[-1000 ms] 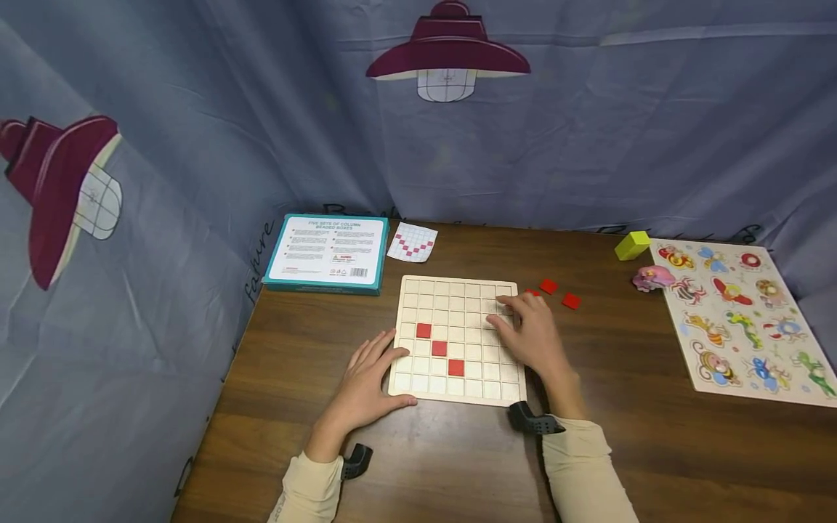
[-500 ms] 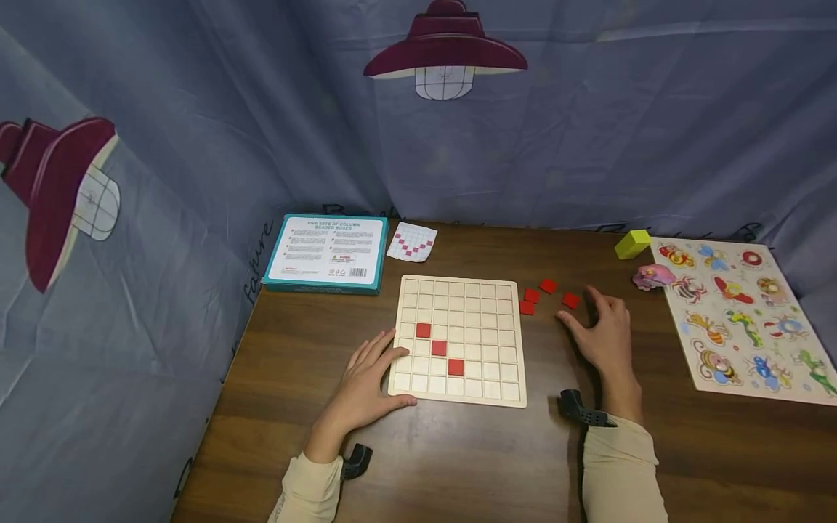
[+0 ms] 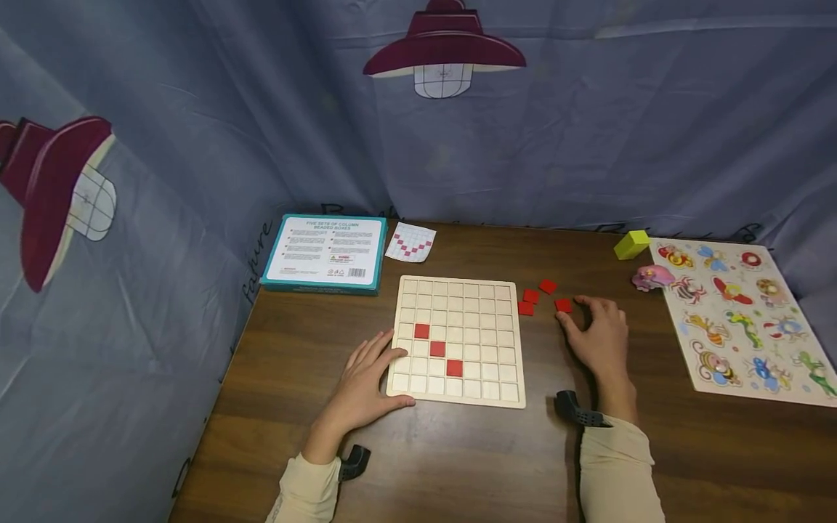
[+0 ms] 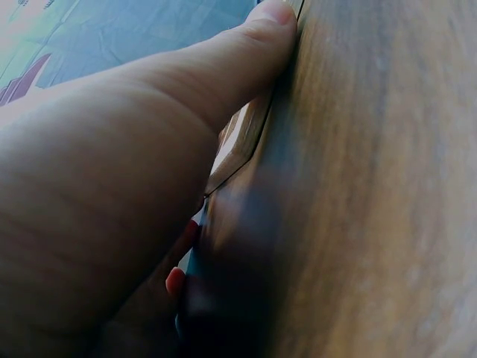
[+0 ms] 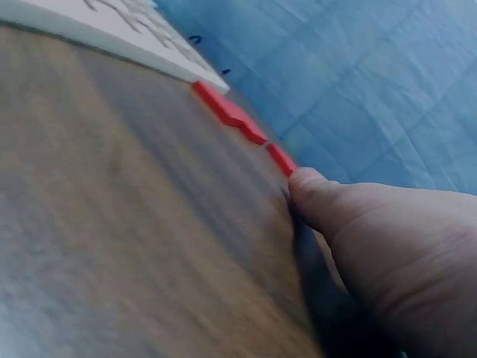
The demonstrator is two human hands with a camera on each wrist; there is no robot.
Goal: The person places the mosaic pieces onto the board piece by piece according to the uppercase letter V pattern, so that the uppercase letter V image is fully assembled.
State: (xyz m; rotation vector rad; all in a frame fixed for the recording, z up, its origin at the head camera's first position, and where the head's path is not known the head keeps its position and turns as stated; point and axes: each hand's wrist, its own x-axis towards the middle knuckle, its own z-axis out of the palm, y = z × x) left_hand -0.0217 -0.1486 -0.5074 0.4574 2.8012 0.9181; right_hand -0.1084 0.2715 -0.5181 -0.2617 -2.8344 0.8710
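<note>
A pale wooden grid board [image 3: 474, 292] lies flat on the table, with three red square tiles [image 3: 437, 349] set along a diagonal in its cells. My left hand [image 3: 363, 381] rests at the board's left edge, fingers spread, one fingertip over the rim and the thumb by the near corner. To the right of the board, my right hand [image 3: 600, 340] pinches a loose red tile [image 3: 563, 306] between thumb and index finger, low at the table. Three more loose tiles [image 3: 530, 296] lie between that hand and the board. In the right wrist view the thumb [image 5: 313, 195] hides the pinched tile.
Behind the board are a teal-edged box [image 3: 327, 250] and a paper card [image 3: 411, 242] with a red V pattern on a grid. Off to the right lie a yellow block [image 3: 631, 245], a pink toy [image 3: 652, 277] and an insect picture board [image 3: 726, 341]. A curtain hangs behind.
My right hand has gone from over the board to the loose tiles on the right and taken hold of one, which has shifted slightly left and nearer. The left hand stays put.
</note>
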